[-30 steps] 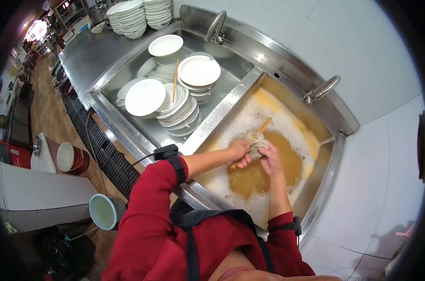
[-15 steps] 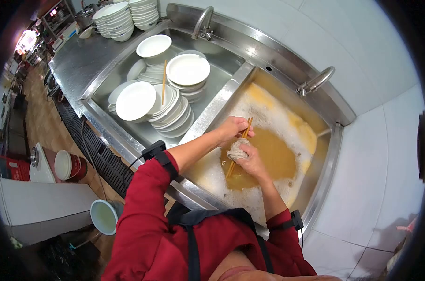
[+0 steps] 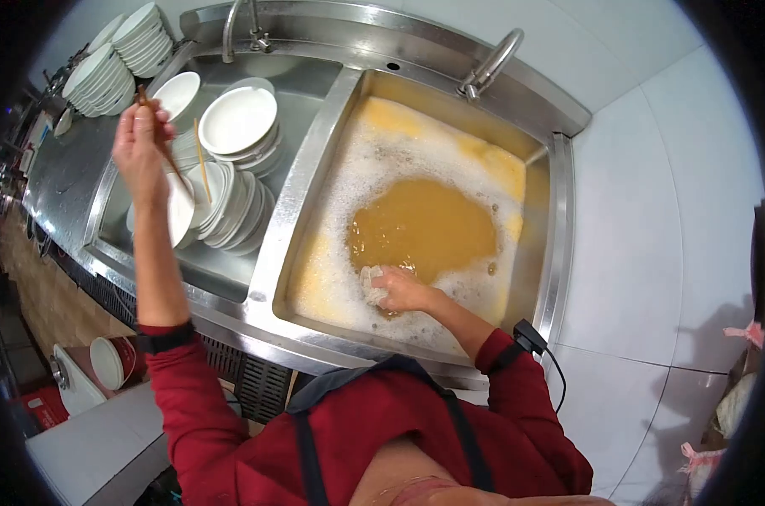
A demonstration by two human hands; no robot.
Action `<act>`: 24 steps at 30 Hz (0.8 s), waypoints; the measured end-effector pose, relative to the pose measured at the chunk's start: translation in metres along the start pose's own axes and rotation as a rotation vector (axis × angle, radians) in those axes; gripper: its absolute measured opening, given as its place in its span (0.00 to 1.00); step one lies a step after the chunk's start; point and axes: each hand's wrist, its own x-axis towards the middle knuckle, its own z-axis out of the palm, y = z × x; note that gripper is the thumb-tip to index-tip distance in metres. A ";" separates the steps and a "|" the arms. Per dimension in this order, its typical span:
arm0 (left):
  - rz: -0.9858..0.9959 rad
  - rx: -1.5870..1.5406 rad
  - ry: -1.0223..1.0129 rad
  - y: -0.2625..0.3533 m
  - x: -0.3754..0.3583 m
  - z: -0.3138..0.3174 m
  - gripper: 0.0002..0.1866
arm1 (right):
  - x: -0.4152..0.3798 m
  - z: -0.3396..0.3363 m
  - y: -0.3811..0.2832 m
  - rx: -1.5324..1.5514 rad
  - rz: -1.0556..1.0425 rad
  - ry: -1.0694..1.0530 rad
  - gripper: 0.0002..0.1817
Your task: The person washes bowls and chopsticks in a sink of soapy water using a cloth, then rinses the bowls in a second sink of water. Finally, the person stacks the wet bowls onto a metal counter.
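Observation:
My left hand [image 3: 143,150] is raised over the left basin, its fingers closed round brown chopsticks [image 3: 170,158] that slant down toward the white plates. Another chopstick [image 3: 201,160] leans among the stacked plates [image 3: 222,207] and bowls [image 3: 239,121] beside it. Low over the near part of the right basin, my right hand [image 3: 404,289] grips a crumpled, pale scrubbing cloth [image 3: 371,287] at the surface of the foam. Around it lies murky, yellow-brown soapy water [image 3: 425,228].
A steel divider [image 3: 294,198] separates the two basins. Curved taps stand behind them, one at the right basin [image 3: 494,63]. Stacks of white bowls [image 3: 100,80] sit on the steel counter [image 3: 70,173] at the far left. A white-lidded red bucket [image 3: 108,363] is below at left.
My left hand has moved left from the soapy basin to above the dishes, carrying chopsticks out of the cloth. My right hand has drawn closer to me with the cloth.

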 end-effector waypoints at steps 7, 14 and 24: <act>0.366 1.025 -0.142 -0.071 -0.002 0.002 0.14 | -0.005 0.002 0.008 -0.008 0.040 0.113 0.19; -0.019 1.079 -0.740 -0.180 -0.109 0.211 0.26 | -0.010 -0.009 0.020 0.006 0.147 0.015 0.23; -0.773 1.156 -0.883 -0.249 -0.153 0.255 0.32 | -0.035 -0.015 0.071 0.070 0.274 0.031 0.23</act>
